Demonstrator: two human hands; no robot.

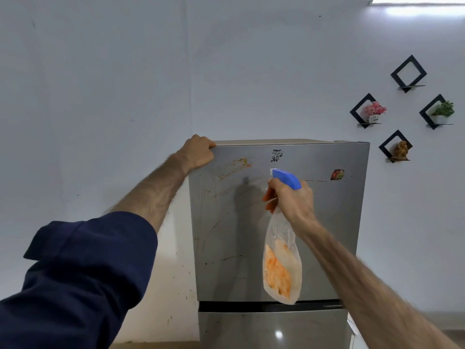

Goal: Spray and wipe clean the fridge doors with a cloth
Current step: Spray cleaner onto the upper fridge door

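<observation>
A grey fridge stands against the wall, its upper door (327, 235) smeared with orange-brown streaks near the top left. My left hand (198, 153) grips the door's top left corner. My right hand (293, 197) holds a clear spray bottle (281, 263) with a blue nozzle head, orange trigger and orange liquid in its lower half. The nozzle points left at the stained door. The lower door (271, 328) shows below a dark gap. No cloth is in view.
Black diamond wall shelves hang to the right of the fridge, one with pink flowers (373, 110), one with a green plant (444, 109), one with a small figurine (400, 149). A sticker (337, 174) sits on the upper door's right side. White wall lies to the left.
</observation>
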